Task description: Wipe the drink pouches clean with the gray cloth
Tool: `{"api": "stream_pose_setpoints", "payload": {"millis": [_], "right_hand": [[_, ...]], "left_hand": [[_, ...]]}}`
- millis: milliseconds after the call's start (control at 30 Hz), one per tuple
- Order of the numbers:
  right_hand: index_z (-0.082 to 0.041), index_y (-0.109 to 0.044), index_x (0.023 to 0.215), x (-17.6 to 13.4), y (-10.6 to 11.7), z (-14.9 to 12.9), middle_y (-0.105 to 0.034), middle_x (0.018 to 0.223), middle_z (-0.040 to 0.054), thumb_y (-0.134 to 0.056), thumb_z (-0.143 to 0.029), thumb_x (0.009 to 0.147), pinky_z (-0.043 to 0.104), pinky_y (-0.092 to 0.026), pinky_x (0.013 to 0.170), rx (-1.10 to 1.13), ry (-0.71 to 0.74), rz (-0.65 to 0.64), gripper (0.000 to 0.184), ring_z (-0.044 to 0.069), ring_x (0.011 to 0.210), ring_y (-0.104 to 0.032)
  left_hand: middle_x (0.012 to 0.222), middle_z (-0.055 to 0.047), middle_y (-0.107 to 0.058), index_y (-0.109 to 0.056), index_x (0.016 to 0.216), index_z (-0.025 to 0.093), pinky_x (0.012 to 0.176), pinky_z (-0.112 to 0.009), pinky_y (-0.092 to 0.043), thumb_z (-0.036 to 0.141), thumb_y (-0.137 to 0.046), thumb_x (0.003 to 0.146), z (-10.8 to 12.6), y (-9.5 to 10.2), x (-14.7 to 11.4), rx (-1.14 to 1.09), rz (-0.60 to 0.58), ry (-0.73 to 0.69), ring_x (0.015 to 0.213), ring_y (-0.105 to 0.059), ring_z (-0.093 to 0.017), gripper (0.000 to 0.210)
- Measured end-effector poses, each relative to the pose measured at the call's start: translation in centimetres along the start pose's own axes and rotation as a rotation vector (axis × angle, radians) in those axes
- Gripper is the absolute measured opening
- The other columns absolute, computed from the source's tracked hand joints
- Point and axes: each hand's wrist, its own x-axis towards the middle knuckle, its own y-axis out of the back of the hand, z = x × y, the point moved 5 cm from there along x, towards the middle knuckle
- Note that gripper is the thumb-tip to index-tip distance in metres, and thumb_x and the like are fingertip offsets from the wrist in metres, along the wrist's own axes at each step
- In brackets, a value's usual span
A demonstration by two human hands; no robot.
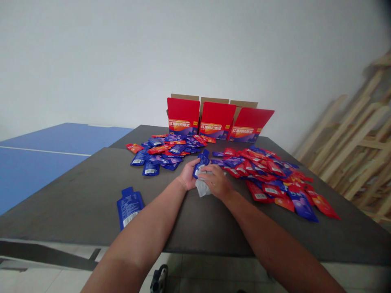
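Note:
In the middle of the dark table, my left hand (188,175) is closed around a blue pouch (201,161) with a narrow neck at its top. My right hand (216,181) presses a crumpled whitish cloth or tissue (203,188) against the lower part of that pouch. A single blue pouch (130,206) lies by my left forearm, its printed back and barcode facing up. Beyond my left hand sits a loose pile of blue and red pouches (169,149). A larger pile of red and blue pouches (265,169) spreads to the right of my right hand.
Three red and blue cartons (215,120) with raised flaps stand in a row at the table's (76,195) back. A blue table (45,162) with a white line adjoins on the left. Wooden slats (354,150) lean at the right, beside the wall.

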Motion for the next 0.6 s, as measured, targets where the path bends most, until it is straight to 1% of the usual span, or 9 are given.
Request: {"api": "stream_pose_setpoints", "payload": {"millis": [33,100,133,167,233,300,400,500,600], "right_hand": [[-0.024,-0.065,0.104,0.0,-0.2,0.2,-0.060,0.108,0.0078,-0.058,-0.029,0.088,0.045,-0.046,0.095,-0.041,-0.048,-0.006,0.018,0.023,0.104,-0.054],[-0.017,-0.059,0.113,-0.1,-0.4,0.6,-0.056,0.112,0.0139,-0.061,-0.032,0.084,0.050,-0.045,0.095,-0.113,-0.144,-0.004,0.033,0.028,0.108,-0.051],[-0.013,-0.056,0.115,-0.2,-0.5,0.7,-0.054,0.113,0.0164,-0.062,-0.032,0.082,0.051,-0.045,0.095,-0.133,-0.171,-0.003,0.039,0.029,0.109,-0.049],[-0.011,-0.054,0.116,-0.3,-0.5,0.8,-0.053,0.112,0.0177,-0.061,-0.029,0.080,0.051,-0.044,0.095,-0.138,-0.178,-0.011,0.040,0.030,0.109,-0.048],[-0.011,-0.055,0.112,-0.4,-0.7,0.9,-0.056,0.107,0.0163,-0.057,-0.023,0.081,0.051,-0.043,0.097,-0.111,-0.143,-0.047,0.033,0.029,0.106,-0.049],[-0.015,-0.059,0.109,-0.4,-0.8,1.0,-0.060,0.103,0.0124,-0.051,-0.017,0.083,0.050,-0.042,0.098,-0.053,-0.073,-0.089,0.027,0.026,0.102,-0.051],[-0.020,-0.062,0.110,-0.4,-0.5,1.2,-0.063,0.104,0.0087,-0.047,-0.013,0.083,0.047,-0.044,0.095,0.001,0.008,-0.107,0.031,0.024,0.101,-0.054],[-0.021,-0.065,0.110,-0.3,-0.1,1.9,-0.065,0.104,0.0082,-0.049,-0.012,0.083,0.043,-0.047,0.089,-0.033,-0.024,-0.060,0.033,0.024,0.099,-0.054],[-0.021,-0.066,0.109,-0.4,0.5,2.9,-0.064,0.102,0.0085,-0.050,-0.013,0.083,0.042,-0.047,0.089,-0.088,-0.118,0.043,0.032,0.023,0.098,-0.055]], "left_hand": [[0.077,-0.009,-0.069,-0.065,0.105,0.008,0.062,-0.031,-0.048,0.037,-0.051,0.087,-0.1,0.0,-0.1,0.008,0.004,0.014,0.060,-0.063,-0.019,0.038],[0.077,-0.010,-0.069,-0.066,0.101,0.007,0.067,-0.032,-0.050,0.037,-0.051,0.087,-0.2,0.0,-0.2,0.028,0.025,0.011,0.063,-0.065,-0.020,0.036],[0.078,-0.010,-0.070,-0.066,0.100,0.007,0.071,-0.033,-0.050,0.037,-0.051,0.088,-0.2,-0.1,-0.2,0.034,0.029,-0.002,0.066,-0.066,-0.021,0.035],[0.079,-0.010,-0.070,-0.066,0.099,0.007,0.074,-0.033,-0.050,0.036,-0.050,0.088,-0.1,-0.1,-0.2,0.037,0.025,-0.011,0.069,-0.067,-0.021,0.035],[0.082,-0.011,-0.071,-0.066,0.099,0.007,0.077,-0.033,-0.050,0.037,-0.049,0.089,-0.2,-0.3,-0.3,0.037,-0.004,-0.007,0.072,-0.067,-0.021,0.036],[0.083,-0.011,-0.071,-0.066,0.099,0.008,0.079,-0.034,-0.050,0.041,-0.049,0.089,-0.4,-0.5,-0.4,0.044,-0.031,0.021,0.074,-0.068,-0.022,0.038],[0.080,-0.010,-0.071,-0.066,0.093,0.009,0.079,-0.034,-0.050,0.045,-0.050,0.089,-0.9,-0.5,-0.4,0.096,-0.018,0.067,0.073,-0.068,-0.021,0.039],[0.080,-0.010,-0.071,-0.066,0.090,0.010,0.080,-0.033,-0.050,0.050,-0.048,0.089,-1.5,-0.5,-0.3,0.152,0.004,0.096,0.076,-0.068,-0.021,0.044],[0.086,-0.011,-0.072,-0.066,0.097,0.010,0.083,-0.033,-0.049,0.053,-0.045,0.090,-1.7,-0.7,-0.1,0.181,-0.007,0.075,0.083,-0.069,-0.022,0.048]]}}
